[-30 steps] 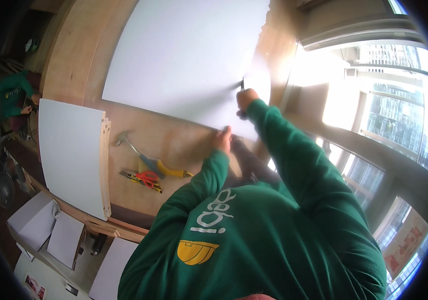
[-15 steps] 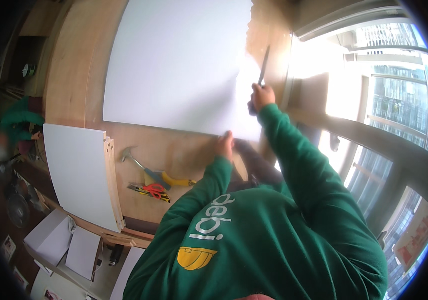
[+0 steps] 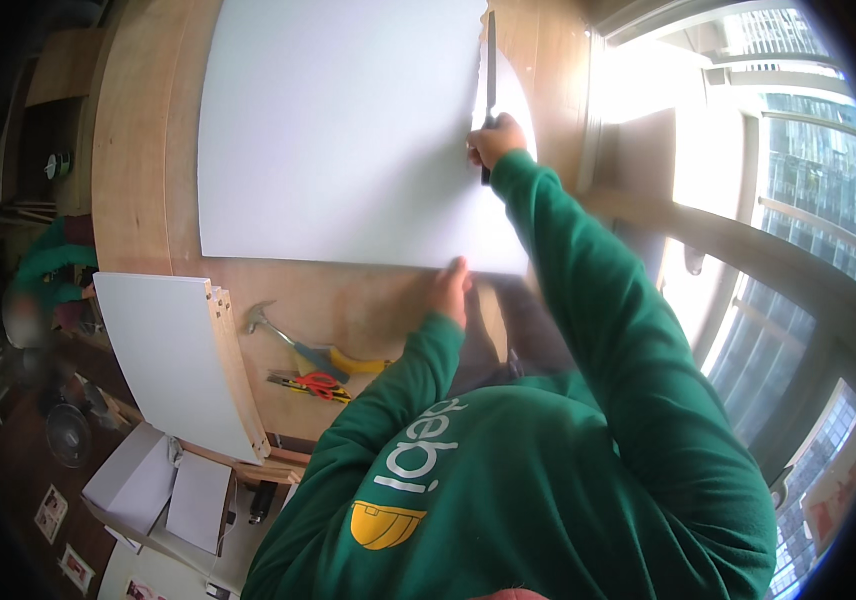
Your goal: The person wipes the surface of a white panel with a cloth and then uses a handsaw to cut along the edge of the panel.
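A large white sheet (image 3: 338,130) lies on the wooden work surface, its far right edge ragged. My right hand (image 3: 497,142) is closed round the dark handle of a long, narrow-bladed knife (image 3: 492,65). The blade points away from me along the ragged line, over the sheet's right side. Whether it touches the sheet I cannot tell. At the sheet's near edge, my left hand (image 3: 448,294) grips the border, thumb on top; its other fingers are partly hidden.
A claw hammer (image 3: 283,332), red-handled scissors (image 3: 318,385) and a yellow-handled tool (image 3: 358,366) lie left of my left arm. Further left stands a white panel on a wooden frame (image 3: 173,350). Windows (image 3: 798,190) line the right; another person's green sleeve (image 3: 48,255) shows far left.
My right hand has moved away from me and leftward, bringing the knife from beside the ragged edge to lie along it. The left hand stays at the near edge. The whole view has shifted slightly.
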A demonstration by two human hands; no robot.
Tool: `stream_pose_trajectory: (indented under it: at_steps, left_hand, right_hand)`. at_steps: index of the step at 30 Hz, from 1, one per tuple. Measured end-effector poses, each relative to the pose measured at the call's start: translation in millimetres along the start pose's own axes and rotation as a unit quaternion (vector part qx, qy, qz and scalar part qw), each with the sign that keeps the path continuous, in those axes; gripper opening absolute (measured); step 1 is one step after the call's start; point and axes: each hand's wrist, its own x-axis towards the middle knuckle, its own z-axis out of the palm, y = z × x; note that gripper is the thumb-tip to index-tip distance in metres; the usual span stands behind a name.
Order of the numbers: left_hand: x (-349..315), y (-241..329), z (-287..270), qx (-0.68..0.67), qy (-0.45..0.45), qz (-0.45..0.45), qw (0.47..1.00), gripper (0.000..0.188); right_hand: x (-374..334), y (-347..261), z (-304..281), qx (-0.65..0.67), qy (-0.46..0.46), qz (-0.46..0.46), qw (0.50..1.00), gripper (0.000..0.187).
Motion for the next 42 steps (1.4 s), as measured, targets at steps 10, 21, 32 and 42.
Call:
stream_pose_trajectory:
  at_steps: [10,21,32,42]
  left_hand:
    - [-5.5,5.3,6.8,-0.002,0.004,-0.007,1.0,0.041]
    - [8.3,-8.7,-1.5,0.014,0.003,-0.008,1.0,0.039]
    - [-2.0,6.7,4.8,-0.009,-0.017,-0.011,1.0,0.033]
    - [8.2,-3.3,33.4,-0.068,-0.003,0.029,0.997,0.029]
  right_hand:
    - [11.4,5.8,-6.2,-0.029,0.001,-0.035,0.999,0.02]
    - [24.2,6.0,-58.1,-0.01,0.035,-0.086,0.996,0.02]
    - [1.7,-16.3,-95.2,-0.033,0.022,-0.073,0.997,0.022]
    - [-83.8,66.8,-134.5,-0.22,-0.135,-0.155,0.954,0.02]
